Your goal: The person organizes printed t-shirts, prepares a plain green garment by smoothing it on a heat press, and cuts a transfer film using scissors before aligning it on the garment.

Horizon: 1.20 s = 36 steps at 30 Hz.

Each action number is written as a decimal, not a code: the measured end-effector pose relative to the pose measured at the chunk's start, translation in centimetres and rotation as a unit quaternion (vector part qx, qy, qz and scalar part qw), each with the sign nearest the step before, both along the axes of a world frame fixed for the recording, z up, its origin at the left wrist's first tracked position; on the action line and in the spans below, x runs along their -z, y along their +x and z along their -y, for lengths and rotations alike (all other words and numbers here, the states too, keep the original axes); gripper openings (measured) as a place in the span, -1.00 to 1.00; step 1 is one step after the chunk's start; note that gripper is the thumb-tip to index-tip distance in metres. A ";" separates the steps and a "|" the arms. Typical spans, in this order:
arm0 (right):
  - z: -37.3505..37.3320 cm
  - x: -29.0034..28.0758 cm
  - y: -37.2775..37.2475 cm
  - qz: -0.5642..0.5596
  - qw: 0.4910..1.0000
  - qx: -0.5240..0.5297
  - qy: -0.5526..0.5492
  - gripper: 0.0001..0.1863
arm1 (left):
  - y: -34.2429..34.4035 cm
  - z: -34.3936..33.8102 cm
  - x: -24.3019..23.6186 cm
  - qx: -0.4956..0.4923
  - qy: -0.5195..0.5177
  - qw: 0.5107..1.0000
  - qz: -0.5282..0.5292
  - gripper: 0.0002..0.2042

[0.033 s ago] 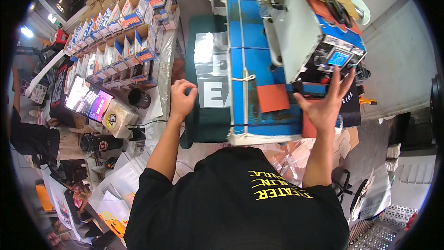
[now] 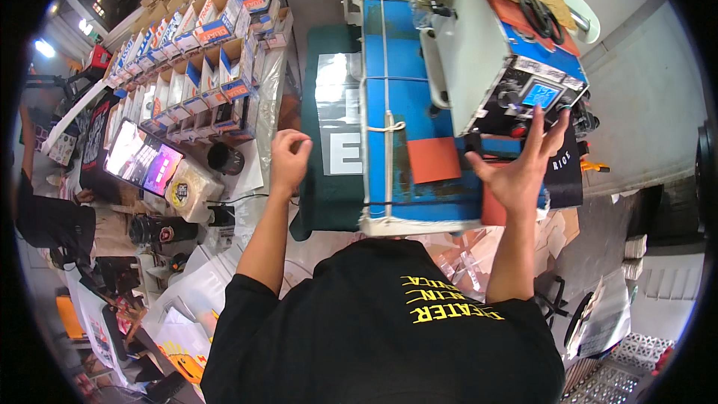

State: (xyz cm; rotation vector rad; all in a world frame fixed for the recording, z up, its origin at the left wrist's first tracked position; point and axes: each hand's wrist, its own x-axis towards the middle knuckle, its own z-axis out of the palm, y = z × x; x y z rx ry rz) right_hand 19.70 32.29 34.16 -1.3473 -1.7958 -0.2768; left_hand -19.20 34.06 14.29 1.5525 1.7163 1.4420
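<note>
My right hand [image 2: 517, 168] is spread at the front of the heat press's control box [image 2: 479, 60], fingertips by its lit blue screen [image 2: 541, 95]. Whether the fingers touch the panel I cannot tell. The press's blue upper plate [image 2: 404, 109], tied with white cord, overhangs a dark green bed [image 2: 329, 206]. On the bed lies a clear film with white letters [image 2: 340, 120], partly hidden under the plate. My left hand [image 2: 289, 156] hovers at the bed's left edge, fingers curled, with nothing visible in them. An orange square sheet [image 2: 434, 160] rests on the plate.
Cardboard bins [image 2: 202, 68] of packets stand at the left, near a lit tablet [image 2: 142, 157] and a dark mug [image 2: 225, 158]. Scissors [image 2: 538, 15] lie on a board atop the box. Another person in dark clothes [image 2: 56, 217] is at the far left.
The press's blue plate and control box have shifted slightly left, covering more of the lettered film. My right hand has moved left with them; my left hand has drifted slightly left.
</note>
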 end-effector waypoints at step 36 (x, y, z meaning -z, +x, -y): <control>5.7 28.4 56.4 -0.654 0.607 0.343 -0.294 -0.24 | 48.3 10.7 5.9 0.122 -0.498 0.635 0.577 -0.61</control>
